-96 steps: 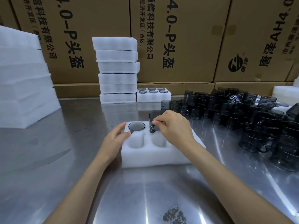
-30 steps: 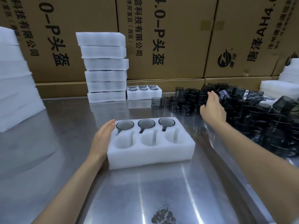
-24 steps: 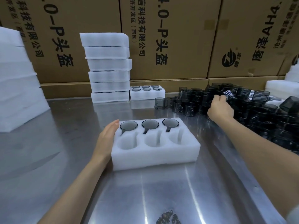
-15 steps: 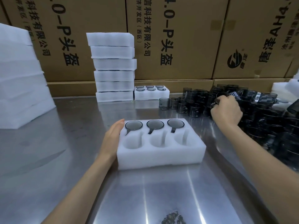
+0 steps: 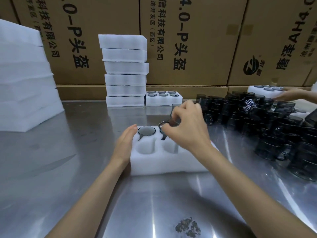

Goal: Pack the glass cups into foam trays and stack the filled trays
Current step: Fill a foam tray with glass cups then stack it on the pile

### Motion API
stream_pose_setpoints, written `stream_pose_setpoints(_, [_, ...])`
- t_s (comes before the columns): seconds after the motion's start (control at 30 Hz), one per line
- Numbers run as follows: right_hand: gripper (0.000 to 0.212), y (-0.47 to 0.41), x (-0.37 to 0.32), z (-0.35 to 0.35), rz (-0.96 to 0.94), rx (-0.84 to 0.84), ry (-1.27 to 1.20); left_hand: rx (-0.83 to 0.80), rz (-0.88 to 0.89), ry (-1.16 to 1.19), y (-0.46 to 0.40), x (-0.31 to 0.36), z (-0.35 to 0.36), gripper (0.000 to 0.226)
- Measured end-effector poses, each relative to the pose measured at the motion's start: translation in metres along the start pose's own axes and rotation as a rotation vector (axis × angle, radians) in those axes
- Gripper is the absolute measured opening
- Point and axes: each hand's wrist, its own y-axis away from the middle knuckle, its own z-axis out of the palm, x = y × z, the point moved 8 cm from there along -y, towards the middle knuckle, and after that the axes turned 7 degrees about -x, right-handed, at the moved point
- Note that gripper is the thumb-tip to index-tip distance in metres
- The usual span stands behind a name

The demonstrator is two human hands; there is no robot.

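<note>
A white foam tray lies on the steel table before me. Its far row holds dark glass cups; one cup shows at the far left, the others are hidden behind my right hand. The two near pockets in view are empty. My left hand rests flat against the tray's left side. My right hand hovers over the tray's middle and grips a dark glass cup, blurred by motion. A heap of loose dark glass cups covers the table to the right.
A stack of foam trays stands at the back, with one filled tray beside it. More foam is piled at the left. Cardboard boxes line the back. Another person's hand reaches a filled tray at far right.
My right hand came back from the cup heap to above the tray with a cup in it. My left hand stayed on the tray's left side. Another person's hand appeared far right.
</note>
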Motion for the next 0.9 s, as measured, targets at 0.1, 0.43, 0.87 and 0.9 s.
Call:
stream_pose_setpoints(0.1, [0.031,0.004,-0.005,0.02,0.001,-0.11,-0.047,0.013,0.009,-0.004,-0.001,0.0,-0.001,0.039])
stream_pose_setpoints(0.43, [0.016,0.006,0.003,0.034,0.076,-0.276,-0.151,0.032,0.053,-0.089,-0.004,0.002,-0.004,0.035])
stream_pose_setpoints(0.87, [0.051,0.019,-0.013,0.026,0.068,-0.126,-0.228,0.002,0.052,-0.147,0.0,0.007,0.0,0.041])
stream_pose_setpoints(0.9, [0.051,0.02,-0.019,0.029,0.05,-0.093,-0.158,-0.016,0.048,-0.147,0.0,0.007,0.001,0.044])
